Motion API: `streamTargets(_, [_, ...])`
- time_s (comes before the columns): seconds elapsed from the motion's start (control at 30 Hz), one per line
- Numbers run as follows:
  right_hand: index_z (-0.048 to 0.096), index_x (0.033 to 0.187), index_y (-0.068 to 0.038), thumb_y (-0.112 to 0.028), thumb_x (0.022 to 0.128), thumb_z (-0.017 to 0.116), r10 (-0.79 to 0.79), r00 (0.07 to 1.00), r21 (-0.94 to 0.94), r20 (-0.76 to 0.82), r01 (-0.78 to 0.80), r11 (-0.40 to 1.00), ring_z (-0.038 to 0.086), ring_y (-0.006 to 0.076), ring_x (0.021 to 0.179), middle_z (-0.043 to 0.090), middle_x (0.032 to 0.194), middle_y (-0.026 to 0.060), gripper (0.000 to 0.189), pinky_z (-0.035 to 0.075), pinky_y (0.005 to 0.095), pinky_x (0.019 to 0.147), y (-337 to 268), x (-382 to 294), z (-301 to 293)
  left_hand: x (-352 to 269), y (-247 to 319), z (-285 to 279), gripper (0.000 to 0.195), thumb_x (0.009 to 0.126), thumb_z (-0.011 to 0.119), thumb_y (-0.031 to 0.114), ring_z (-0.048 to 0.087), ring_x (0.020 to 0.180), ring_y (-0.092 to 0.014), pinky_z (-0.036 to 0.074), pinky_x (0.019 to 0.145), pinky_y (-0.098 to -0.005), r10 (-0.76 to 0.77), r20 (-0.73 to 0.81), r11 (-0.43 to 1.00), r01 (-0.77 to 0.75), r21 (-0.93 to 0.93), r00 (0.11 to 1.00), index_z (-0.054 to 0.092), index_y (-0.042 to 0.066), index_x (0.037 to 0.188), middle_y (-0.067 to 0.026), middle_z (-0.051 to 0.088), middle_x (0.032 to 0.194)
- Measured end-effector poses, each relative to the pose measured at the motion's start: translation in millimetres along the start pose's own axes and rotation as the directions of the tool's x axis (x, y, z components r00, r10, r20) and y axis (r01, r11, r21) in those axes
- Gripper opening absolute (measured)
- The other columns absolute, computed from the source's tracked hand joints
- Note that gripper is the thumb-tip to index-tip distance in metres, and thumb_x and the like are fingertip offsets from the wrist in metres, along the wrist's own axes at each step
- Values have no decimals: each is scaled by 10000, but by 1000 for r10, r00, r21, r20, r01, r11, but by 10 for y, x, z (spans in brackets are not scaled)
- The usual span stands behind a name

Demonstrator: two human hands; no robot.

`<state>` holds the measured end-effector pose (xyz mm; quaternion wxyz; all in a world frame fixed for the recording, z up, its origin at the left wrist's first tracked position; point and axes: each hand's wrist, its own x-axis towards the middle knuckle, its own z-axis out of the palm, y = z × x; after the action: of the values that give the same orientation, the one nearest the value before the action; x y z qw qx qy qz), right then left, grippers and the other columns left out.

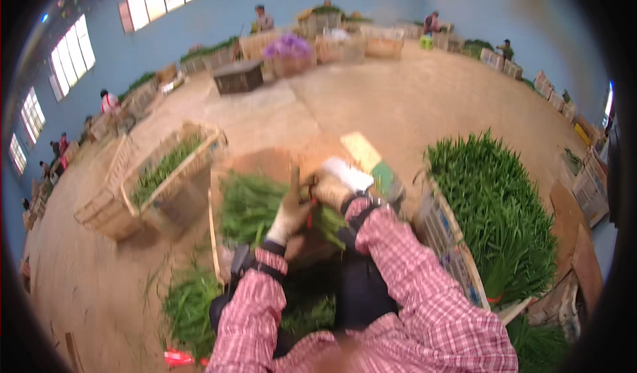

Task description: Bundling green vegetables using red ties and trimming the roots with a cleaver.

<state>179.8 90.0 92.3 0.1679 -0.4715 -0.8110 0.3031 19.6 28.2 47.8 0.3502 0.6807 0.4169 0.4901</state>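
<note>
A bundle of long green leafy stalks [254, 206] lies across a work surface [264, 160] in front of me, leaf ends to the left. A narrow red tie [310, 216] crosses the stalks near their cut ends at the right. My left hand [288, 214], in a pale glove, is at the bundle beside the tie, one finger pointing up. Also gloved, my right hand [326, 189] is just above the tie with curled fingers, close to the left fingertips. Motion blur hides what the fingertips grip. Behind the right hand is a white object [348, 173].
On the right, a plastic crate [450, 229] is packed with upright greens [492, 204]. A crate at left [174, 186] holds more greens. Loose greens [191, 303] lie on the floor by my left side. A green-and-cream board [371, 159] lies beyond my right hand. Other people work farther off.
</note>
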Motion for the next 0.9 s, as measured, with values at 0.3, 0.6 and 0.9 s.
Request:
streamTargets(0.3, [706,1147,-123,-124,901,627,-91,948,70,-307,118,991,709,350,894,727,940,195,258,562,437,788,65,-333,232,199,137,-36,604,862,754,83,684,956,-138,559,813,-278,-346,-157,935,354,20,925,550,18,1427,-112,732,1146])
streamTargets(0.6, [732,1165,-127,-94,910,656,-514,720,-243,-466,454,857,706,326,983,747,1008,157,268,545,408,894,376,-61,90,-3,127,-159,294,831,701,-10,679,843,-142,561,791,-280,-188,-234,944,241,224,954,712,30,1122,-79,739,929])
streamTargets(0.9, [757,1079,-148,-294,883,675,-59,997,-684,41,71,726,703,332,1035,749,1041,155,258,534,431,904,66,25,3,-93,34,61,203,821,726,9,688,878,-290,556,797,-368,27,-214,908,65,415,976,731,48,1020,-145,698,947])
